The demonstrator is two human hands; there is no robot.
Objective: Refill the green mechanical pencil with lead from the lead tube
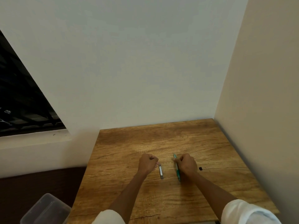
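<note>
Pencil: the green mechanical pencil [176,167] lay near the middle of the wooden table [161,199], pointing roughly away from us, right up against our right hand [186,164].
Right hand grip: fingers were curled in beside the pencil's upper half, but honestly we couldn't tell whether they'd pinched it or just sat next to it.
Lead tube: the small grey lead tube [161,170] lay flat between our hands, its far end just beside our left hand [148,163].
Left hand grip: balled into a loose fist, knuckles up; it looked like it had nothing in it, though a fingertip was close to the tube's top end.
Other stuff: a tiny black bit [200,168] sat on the table right of our right hand; no idea what it was.
What could go wrong: we figured the tube could roll if nudged, and once open, tipping it too far would spill leads across the grain, where they'd snap or vanish.
</note>
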